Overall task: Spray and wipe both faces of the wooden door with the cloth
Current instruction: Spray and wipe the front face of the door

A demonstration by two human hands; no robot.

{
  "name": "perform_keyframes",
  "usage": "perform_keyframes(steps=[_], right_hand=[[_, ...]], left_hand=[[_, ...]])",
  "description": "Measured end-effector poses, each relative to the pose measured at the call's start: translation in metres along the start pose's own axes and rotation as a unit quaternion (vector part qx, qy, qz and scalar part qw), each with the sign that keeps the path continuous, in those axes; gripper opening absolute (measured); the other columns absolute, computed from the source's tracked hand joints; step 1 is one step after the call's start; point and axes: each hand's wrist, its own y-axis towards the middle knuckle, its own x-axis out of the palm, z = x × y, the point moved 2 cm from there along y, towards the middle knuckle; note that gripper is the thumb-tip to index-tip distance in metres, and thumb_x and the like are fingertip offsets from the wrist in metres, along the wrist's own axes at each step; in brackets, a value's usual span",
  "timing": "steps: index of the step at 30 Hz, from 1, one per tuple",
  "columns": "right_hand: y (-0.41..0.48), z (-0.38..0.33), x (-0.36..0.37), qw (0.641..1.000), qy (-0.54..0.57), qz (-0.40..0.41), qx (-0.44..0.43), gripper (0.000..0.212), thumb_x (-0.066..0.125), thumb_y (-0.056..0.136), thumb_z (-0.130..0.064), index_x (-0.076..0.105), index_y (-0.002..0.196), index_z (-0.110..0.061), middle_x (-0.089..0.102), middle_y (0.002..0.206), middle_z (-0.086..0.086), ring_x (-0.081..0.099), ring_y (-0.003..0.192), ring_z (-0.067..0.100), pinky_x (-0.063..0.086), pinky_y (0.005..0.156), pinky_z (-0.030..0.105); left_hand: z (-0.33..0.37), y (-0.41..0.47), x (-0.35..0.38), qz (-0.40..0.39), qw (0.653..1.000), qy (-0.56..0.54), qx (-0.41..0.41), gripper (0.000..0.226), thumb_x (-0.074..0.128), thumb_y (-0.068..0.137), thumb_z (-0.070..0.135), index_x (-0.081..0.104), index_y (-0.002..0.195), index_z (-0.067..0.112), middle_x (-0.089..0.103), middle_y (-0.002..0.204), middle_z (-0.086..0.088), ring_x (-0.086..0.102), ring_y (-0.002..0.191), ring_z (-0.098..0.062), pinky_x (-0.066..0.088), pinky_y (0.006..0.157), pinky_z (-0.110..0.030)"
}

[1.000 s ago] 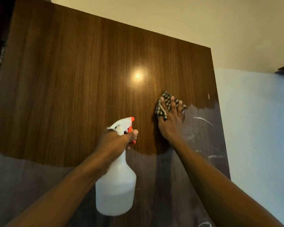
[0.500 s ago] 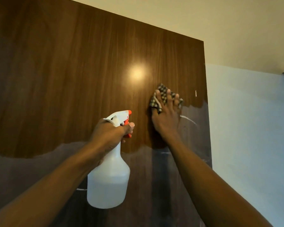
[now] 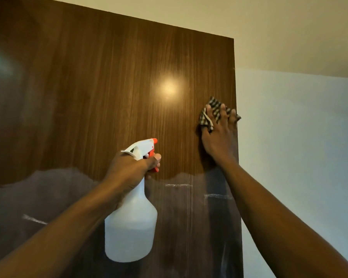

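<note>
The wooden door (image 3: 100,93) fills the left and middle of the view, dark brown with vertical grain and a lamp's glare near its centre. My right hand (image 3: 218,135) presses a black-and-white checked cloth (image 3: 213,109) flat against the door close to its right edge, fingers spread over it. My left hand (image 3: 133,169) grips the neck of a white spray bottle (image 3: 131,227) with an orange nozzle and trigger, held upright in front of the door's lower middle; a finger rests on the trigger.
A pale wall (image 3: 301,157) lies right of the door's edge, with a cream ceiling (image 3: 249,21) above. The lower part of the door carries a greyish reflective band with white streaks (image 3: 178,185).
My right hand has slid the cloth rightward to the door's right edge. The left hand and bottle have held roughly the same place while the view shifted slightly.
</note>
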Motion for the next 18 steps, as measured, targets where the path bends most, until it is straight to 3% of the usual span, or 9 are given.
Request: perform_keyframes(steps=[3,6,9,12,14,16,18], right_hand=[[0.008,-0.025,0.011,0.991,-0.016,-0.010,-0.132,0.065,0.030,0.098,-0.054,0.006,0.157,-0.041,-0.006,0.167,0.003,-0.018,0.151,0.031,-0.010,0.122,0.053],[-0.020,0.008,0.022,0.961,-0.033,-0.018,-0.274,0.067,0.032,0.095,-0.057,0.016,0.157,-0.037,0.004,0.167,0.004,-0.009,0.153,0.032,0.007,0.122,0.059],[-0.040,0.065,0.019,0.979,-0.013,-0.016,-0.201,0.067,0.034,0.094,-0.055,0.020,0.157,-0.037,0.007,0.167,0.002,-0.003,0.153,0.031,0.020,0.120,0.059],[-0.024,0.073,0.008,0.997,0.073,-0.013,-0.035,0.064,0.037,0.096,-0.051,0.014,0.156,-0.042,-0.001,0.168,-0.003,-0.008,0.153,0.027,0.019,0.120,0.057],[-0.006,0.056,0.002,0.993,0.113,-0.005,0.023,0.063,0.040,0.100,-0.047,0.012,0.156,-0.042,-0.002,0.168,-0.001,-0.011,0.153,0.028,0.015,0.122,0.058],[-0.003,0.036,0.003,0.998,0.055,0.004,-0.035,0.065,0.040,0.099,-0.047,0.011,0.157,-0.041,-0.002,0.167,0.004,-0.013,0.152,0.033,0.006,0.122,0.058],[-0.027,0.026,0.015,0.982,-0.016,0.003,-0.190,0.070,0.041,0.095,-0.055,0.014,0.157,-0.037,0.001,0.167,0.010,-0.010,0.152,0.038,0.005,0.121,0.061]], left_hand=[[0.011,0.002,0.002,0.016,1.000,-0.002,0.011,0.048,0.061,0.085,0.035,0.048,0.126,0.016,0.058,0.098,0.003,0.055,0.079,-0.010,0.041,0.060,-0.018],[0.018,0.004,0.016,0.017,0.999,0.019,0.020,0.053,0.062,0.084,0.037,0.046,0.130,0.017,0.059,0.114,-0.004,0.056,0.089,-0.015,0.045,0.066,-0.022],[0.019,-0.003,0.038,0.016,1.000,0.023,0.012,0.053,0.062,0.084,0.037,0.045,0.130,0.018,0.056,0.114,-0.003,0.054,0.091,-0.015,0.044,0.069,-0.023],[0.014,-0.013,0.053,0.012,0.999,0.029,0.009,0.056,0.063,0.083,0.036,0.043,0.133,0.016,0.055,0.118,-0.005,0.053,0.099,-0.019,0.043,0.079,-0.029],[0.010,-0.020,0.056,0.014,0.999,0.029,0.005,0.057,0.063,0.084,0.035,0.042,0.134,0.016,0.054,0.119,-0.005,0.052,0.098,-0.017,0.042,0.079,-0.028],[0.006,-0.024,0.058,0.022,0.999,0.027,0.005,0.058,0.063,0.084,0.034,0.042,0.134,0.016,0.053,0.117,-0.004,0.053,0.089,-0.012,0.043,0.073,-0.021],[0.003,-0.027,0.063,0.024,0.999,0.020,0.005,0.057,0.062,0.084,0.033,0.042,0.134,0.015,0.053,0.112,-0.002,0.053,0.079,-0.010,0.041,0.062,-0.015]])
